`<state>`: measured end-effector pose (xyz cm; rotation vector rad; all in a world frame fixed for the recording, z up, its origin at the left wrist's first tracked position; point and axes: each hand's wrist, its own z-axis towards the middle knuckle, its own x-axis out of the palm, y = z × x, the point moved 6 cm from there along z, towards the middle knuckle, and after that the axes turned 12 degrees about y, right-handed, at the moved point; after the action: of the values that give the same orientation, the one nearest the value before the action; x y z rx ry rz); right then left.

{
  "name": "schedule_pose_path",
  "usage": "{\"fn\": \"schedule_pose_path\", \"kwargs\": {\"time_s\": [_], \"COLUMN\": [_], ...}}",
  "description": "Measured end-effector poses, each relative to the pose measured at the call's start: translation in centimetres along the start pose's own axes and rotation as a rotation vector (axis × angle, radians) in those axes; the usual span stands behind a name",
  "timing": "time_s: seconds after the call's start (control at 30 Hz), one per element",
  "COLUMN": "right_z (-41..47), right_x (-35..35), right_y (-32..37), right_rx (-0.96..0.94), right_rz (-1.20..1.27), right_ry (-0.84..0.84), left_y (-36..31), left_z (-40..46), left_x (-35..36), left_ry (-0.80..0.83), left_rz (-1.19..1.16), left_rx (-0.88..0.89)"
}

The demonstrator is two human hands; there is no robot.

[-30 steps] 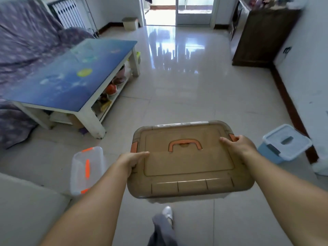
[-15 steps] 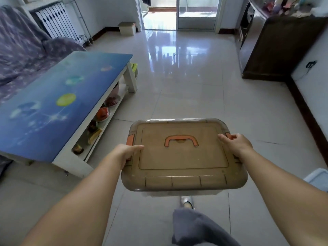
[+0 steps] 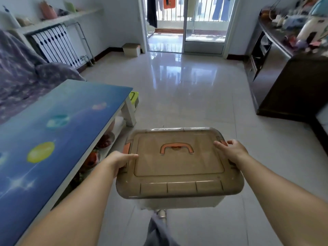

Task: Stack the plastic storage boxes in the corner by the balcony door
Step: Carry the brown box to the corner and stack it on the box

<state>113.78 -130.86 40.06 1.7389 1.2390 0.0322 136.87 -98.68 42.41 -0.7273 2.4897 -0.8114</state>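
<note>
I carry a plastic storage box with a smoky brown lid (image 3: 179, 185) and an orange handle, held level in front of me above the tiled floor. My left hand (image 3: 119, 160) grips its left side, thumb lying on the lid by the orange latch. My right hand (image 3: 230, 150) grips the right side over the other latch. Far ahead, a small beige box (image 3: 131, 49) sits on the floor in the corner left of the balcony door (image 3: 184, 25).
A blue-topped coffee table (image 3: 53, 132) runs along my left, with a covered sofa (image 3: 19, 77) and a radiator (image 3: 56, 45) behind it. A dark wooden cabinet (image 3: 292, 89) stands on the right. Glossy tiled floor (image 3: 186, 93) stretches to the door.
I have walked forward with the box toward the balcony door. The clear box and the blue-and-white box on the floor have dropped out of view. Both hands keep their hold.
</note>
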Motion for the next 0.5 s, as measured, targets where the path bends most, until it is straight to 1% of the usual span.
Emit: {"fn": "schedule_pose_path", "kwargs": {"time_s": [0.03, 0.1, 0.2, 0.27, 0.37, 0.5], "right_z": [2.0, 7.7, 14.4, 17.4, 24.3, 35.2], "right_x": [0.4, 0.3, -0.8, -1.5, -2.5, -4.5], "right_y": [0.9, 4.7, 10.5, 13.4, 17.1, 21.7], "right_rx": [0.005, 0.028, 0.026, 0.017, 0.036, 0.052], "right_rz": [0.026, 0.085, 0.094, 0.084, 0.125, 0.134], "right_ry": [0.015, 0.002, -0.019, -0.028, -0.034, -0.023], "left_y": [-1.4, -7.1, -15.0, -19.0, -25.1, -32.5], "left_z": [1.8, 7.0, 12.8, 15.5, 21.5, 30.6], "left_x": [-0.8, -3.3, -6.1, -7.0, -8.2, -9.0], "left_ry": [-0.007, 0.001, -0.017, -0.02, -0.029, -0.03], "left_rz": [-0.017, -0.06, -0.084, -0.092, -0.104, -0.107], "left_rx": [-0.001, 0.006, 0.0, 0.012, 0.005, 0.009]}}
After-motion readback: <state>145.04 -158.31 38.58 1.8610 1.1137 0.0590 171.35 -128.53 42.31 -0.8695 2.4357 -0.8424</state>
